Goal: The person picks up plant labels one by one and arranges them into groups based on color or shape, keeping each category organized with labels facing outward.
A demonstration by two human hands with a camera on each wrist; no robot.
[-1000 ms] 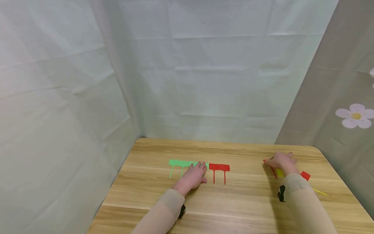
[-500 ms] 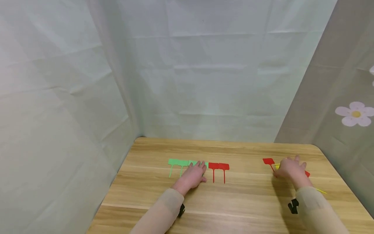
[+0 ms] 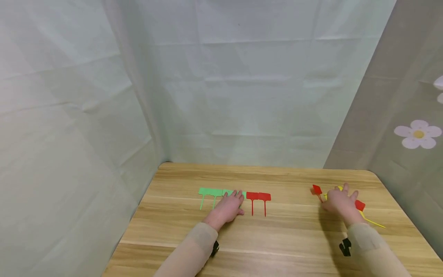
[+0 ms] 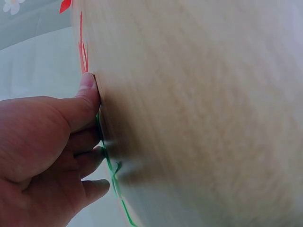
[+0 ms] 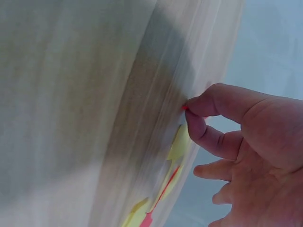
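Note:
My right hand [image 3: 340, 204] pinches the thin stem of a red T-shaped tag [image 3: 317, 189] between thumb and index finger. The tag's flat head stands tilted to the left of the hand. In the right wrist view only a bit of red shows at the fingertips; the other fingers are spread. My left hand [image 3: 228, 207] rests with fingers extended over the row of green T-shaped tags [image 3: 210, 191], hiding part of it. Two red T-shaped tags [image 3: 258, 196] continue that row on the right, heads side by side, stems toward me.
Around and beyond the right hand lie yellow tags [image 5: 178, 143] and another red tag [image 3: 360, 205], partly overlapping. One yellow stem [image 3: 375, 223] points toward the table's right side. Pale cloth [image 3: 242, 96] hangs behind the wooden table [image 3: 283, 238].
My right hand moved right from the red tag's head to its stem and now pinches it. The tag's head has turned and tilted. My left hand has stayed in place.

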